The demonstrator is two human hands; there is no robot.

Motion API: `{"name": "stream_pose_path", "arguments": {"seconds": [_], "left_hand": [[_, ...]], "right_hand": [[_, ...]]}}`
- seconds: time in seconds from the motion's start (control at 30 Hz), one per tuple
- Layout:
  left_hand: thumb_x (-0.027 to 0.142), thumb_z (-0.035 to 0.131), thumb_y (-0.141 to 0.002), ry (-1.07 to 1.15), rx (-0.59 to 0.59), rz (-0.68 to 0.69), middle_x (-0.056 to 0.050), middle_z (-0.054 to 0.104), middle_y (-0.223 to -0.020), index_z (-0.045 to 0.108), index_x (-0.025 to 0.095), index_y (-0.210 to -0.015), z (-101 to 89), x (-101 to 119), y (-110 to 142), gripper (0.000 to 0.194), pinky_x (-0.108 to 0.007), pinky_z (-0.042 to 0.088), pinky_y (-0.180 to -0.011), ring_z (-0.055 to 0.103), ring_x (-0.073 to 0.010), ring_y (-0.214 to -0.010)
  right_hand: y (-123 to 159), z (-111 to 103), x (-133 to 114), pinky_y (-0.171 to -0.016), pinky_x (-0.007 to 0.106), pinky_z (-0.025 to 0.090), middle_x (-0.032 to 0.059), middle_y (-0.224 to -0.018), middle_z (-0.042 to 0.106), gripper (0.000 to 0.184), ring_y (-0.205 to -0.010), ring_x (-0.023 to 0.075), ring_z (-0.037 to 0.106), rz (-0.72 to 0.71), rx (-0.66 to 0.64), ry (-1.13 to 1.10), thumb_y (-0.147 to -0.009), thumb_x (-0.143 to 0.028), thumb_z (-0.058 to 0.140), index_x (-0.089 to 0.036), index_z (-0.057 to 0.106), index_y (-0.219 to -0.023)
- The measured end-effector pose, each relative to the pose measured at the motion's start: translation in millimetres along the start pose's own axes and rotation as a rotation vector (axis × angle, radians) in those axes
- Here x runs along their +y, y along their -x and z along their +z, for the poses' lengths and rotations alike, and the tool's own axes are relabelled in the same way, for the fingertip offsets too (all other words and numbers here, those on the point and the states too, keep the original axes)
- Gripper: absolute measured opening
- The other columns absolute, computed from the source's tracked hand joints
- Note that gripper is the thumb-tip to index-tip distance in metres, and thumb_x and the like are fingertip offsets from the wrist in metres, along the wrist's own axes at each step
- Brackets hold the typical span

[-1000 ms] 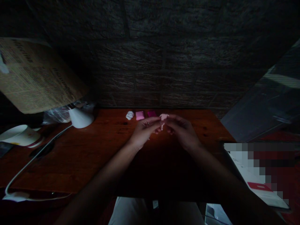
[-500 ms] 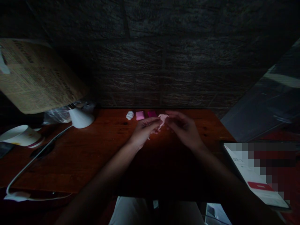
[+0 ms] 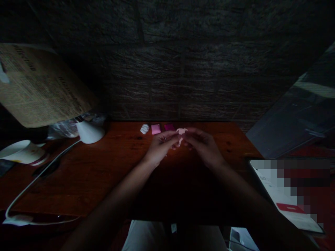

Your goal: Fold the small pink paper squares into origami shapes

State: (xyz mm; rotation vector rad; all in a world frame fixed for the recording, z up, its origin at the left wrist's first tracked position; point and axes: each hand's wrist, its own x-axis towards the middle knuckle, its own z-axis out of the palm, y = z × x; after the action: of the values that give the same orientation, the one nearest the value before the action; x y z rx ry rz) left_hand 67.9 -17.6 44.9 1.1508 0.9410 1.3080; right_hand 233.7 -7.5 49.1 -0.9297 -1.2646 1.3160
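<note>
From my end, I have the left hand (image 3: 161, 144) and the right hand (image 3: 202, 143) both pinched closed, thumb against fingers, on one pale pink piece (image 3: 181, 131), which sits between their fingertips over the wooden table (image 3: 104, 167), its wider part showing above the thumbs and a narrow strip hanging below. Just beyond my left fingers lies a magenta piece (image 3: 169, 127), with a pink square (image 3: 156, 129) and then a white lump (image 3: 144, 129) further left of the grip.
</note>
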Motion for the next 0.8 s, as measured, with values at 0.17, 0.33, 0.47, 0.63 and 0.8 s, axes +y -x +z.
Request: {"name": "stream_pose_path", "arguments": {"seconds": [0.17, 0.33, 0.47, 0.63, 0.8], "left_hand": [[0.033, 0.084, -0.070, -0.002, -0.001, -0.002, -0.001, 0.069, -0.070, 0.080, 0.018, -0.090, 0.1, -0.2, -0.4, 0.025, -0.021, 0.043, -0.055, 0.059, -0.0095, -0.060], [0.036, 0.084, -0.072, -0.039, 0.004, 0.019, -0.001, 0.068, -0.068, 0.079, 0.018, -0.089, 0.4, 0.7, -0.6, 0.026, -0.022, 0.044, -0.056, 0.059, -0.0099, -0.060], [0.039, 0.082, -0.077, -0.108, -0.009, 0.071, -0.001, 0.067, -0.066, 0.080, 0.019, -0.087, 0.2, 3.0, 1.4, 0.023, -0.024, 0.045, -0.057, 0.060, -0.0112, -0.060], [0.036, 0.080, -0.079, -0.151, -0.012, 0.099, -0.003, 0.069, -0.068, 0.080, 0.020, -0.087, -0.2, 3.4, 2.1, 0.018, -0.026, 0.047, -0.059, 0.061, -0.0128, -0.062], [0.040, 0.077, -0.082, -0.175, -0.017, 0.119, -0.003, 0.069, -0.066, 0.079, 0.020, -0.081, 0.4, 3.9, 2.7, 0.020, -0.025, 0.047, -0.059, 0.059, -0.0125, -0.061]], "right_hand": [[0.4, 1.5, 0.1, -0.060, 0.027, 0.046, 0.0011, -0.076, 0.074, 0.034, -0.067, 0.0145, 0.065, 0.061, -0.026, -0.050, -0.068, -0.042, 0.086, -0.021, 0.077, -0.094], [0.9, 1.6, -1.9, -0.060, 0.027, 0.046, 0.0000, -0.075, 0.075, 0.032, -0.065, 0.0133, 0.065, 0.039, -0.007, -0.053, -0.066, -0.040, 0.087, -0.023, 0.079, -0.091], [1.2, 2.4, -2.7, -0.058, 0.027, 0.047, -0.0003, -0.073, 0.075, 0.029, -0.061, 0.0128, 0.063, 0.035, 0.009, -0.032, -0.065, -0.040, 0.086, -0.024, 0.081, -0.089], [0.6, 2.3, -1.2, -0.056, 0.028, 0.047, 0.0002, -0.074, 0.076, 0.026, -0.061, 0.0127, 0.061, 0.015, 0.024, -0.029, -0.065, -0.040, 0.087, -0.026, 0.082, -0.086], [0.4, 2.5, 0.7, -0.056, 0.028, 0.045, 0.0009, -0.073, 0.074, 0.026, -0.061, 0.0125, 0.059, 0.041, 0.024, -0.049, -0.066, -0.040, 0.087, -0.024, 0.082, -0.086]]}}
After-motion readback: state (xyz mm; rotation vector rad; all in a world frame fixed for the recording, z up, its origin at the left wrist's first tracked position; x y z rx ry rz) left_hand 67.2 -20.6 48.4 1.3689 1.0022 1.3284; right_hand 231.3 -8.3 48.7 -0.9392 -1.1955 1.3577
